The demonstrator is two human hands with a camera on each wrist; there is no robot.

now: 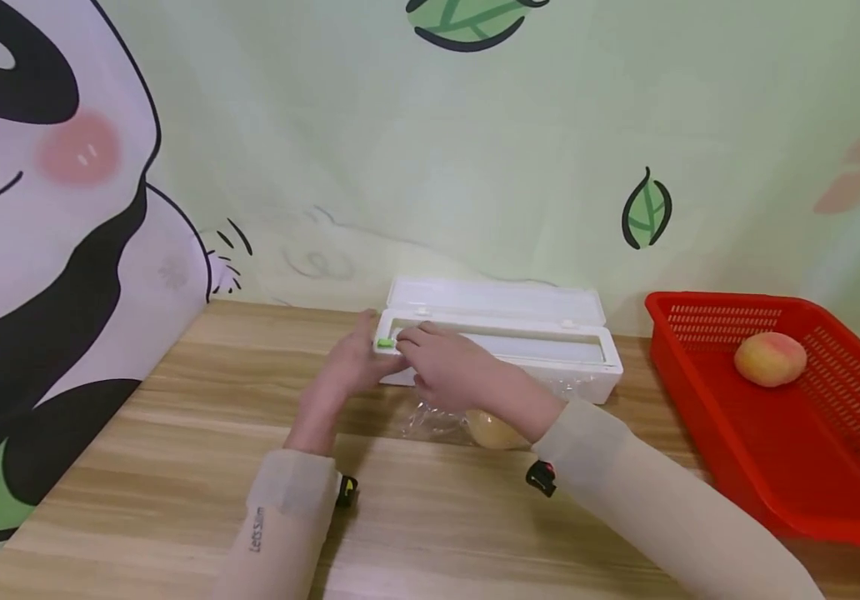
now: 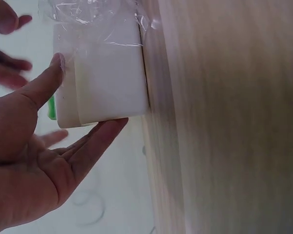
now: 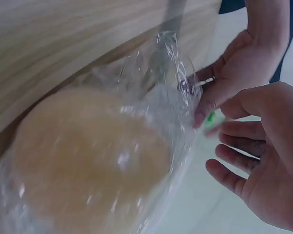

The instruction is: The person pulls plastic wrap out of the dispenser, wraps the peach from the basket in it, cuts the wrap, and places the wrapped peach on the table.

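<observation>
Our left hand [image 1: 351, 362] grips the white box [image 2: 112, 83] while our right hand [image 1: 451, 365], fingers loosely parted, seems empty, so the slack clear film [image 1: 430, 422] could cling and bunch.

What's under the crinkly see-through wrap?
A round yellow fruit, maybe a peach, shows through the clear plastic wrap. Its underside, and anything beneath it, can't be seen because the fruit covers them.

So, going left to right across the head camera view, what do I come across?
Printed panda on the backdrop → left hand → right hand → red basket with a peach inside.
</observation>
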